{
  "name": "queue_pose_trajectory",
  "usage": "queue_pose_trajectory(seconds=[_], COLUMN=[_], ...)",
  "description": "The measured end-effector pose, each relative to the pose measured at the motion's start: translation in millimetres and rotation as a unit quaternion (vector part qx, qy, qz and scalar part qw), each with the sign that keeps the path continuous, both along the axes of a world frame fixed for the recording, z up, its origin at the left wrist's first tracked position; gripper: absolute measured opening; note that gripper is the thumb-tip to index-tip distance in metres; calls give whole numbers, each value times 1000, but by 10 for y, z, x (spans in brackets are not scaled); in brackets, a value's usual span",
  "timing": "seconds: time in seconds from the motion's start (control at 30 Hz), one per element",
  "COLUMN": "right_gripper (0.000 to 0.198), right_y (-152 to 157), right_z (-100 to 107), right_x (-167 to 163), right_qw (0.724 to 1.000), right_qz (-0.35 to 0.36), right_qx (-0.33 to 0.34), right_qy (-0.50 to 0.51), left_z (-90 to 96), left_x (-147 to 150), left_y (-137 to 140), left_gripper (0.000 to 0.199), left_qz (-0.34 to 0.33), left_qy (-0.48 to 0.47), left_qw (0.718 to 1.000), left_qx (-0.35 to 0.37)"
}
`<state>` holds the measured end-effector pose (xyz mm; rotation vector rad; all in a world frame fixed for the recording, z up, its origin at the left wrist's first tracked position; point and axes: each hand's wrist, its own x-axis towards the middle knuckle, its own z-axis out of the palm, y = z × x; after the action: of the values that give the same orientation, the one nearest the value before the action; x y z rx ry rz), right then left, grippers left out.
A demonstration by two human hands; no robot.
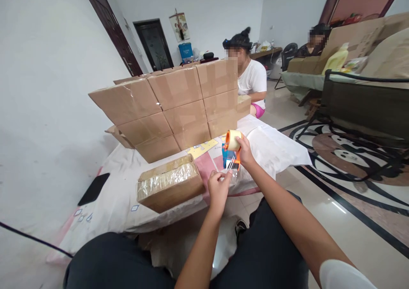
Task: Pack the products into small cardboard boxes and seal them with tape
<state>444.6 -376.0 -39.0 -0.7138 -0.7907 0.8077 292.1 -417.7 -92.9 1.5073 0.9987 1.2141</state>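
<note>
My right hand (246,152) grips an orange tape dispenser (237,162) carrying a roll of pale tape (234,139), held up over the table's near edge. Just below it, the fingers of my left hand (220,189) pinch the loose end of a clear tape strip (231,164) that runs from the dispenser. To the left of both hands lies a cardboard box (172,191), its upper face covered with shiny tape. Something blue (226,156) shows behind the dispenser, too hidden to name.
Stacked cardboard boxes (179,106) form a wall across the table (271,146). A flat black object (94,190) lies at the left edge. A person in a white shirt (255,78) sits behind the stack; another person (315,44) is farther right. A dark chair (361,106) stands right.
</note>
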Motion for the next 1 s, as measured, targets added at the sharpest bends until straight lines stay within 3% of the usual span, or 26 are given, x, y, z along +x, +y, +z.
queue_pose_trajectory(seconds=[0.27,0.7,1.0], right_gripper=[37,46,44], right_y=[-69,-107,-155], right_z=[20,36,31], right_x=[-57,-103,-107], right_qw=[1000,998,999], right_qz=[-17,-50,-31], right_qx=[0,-12,-2], right_qy=[14,-33,-31], left_z=[-107,-3,22], left_x=[22,-75,-90], left_y=[28,-120,-158], left_gripper=[41,43,41], left_qz=[21,-17,-13], left_qy=[14,-5,3], left_qw=[1000,1000,1000], left_qx=[6,-12,-6])
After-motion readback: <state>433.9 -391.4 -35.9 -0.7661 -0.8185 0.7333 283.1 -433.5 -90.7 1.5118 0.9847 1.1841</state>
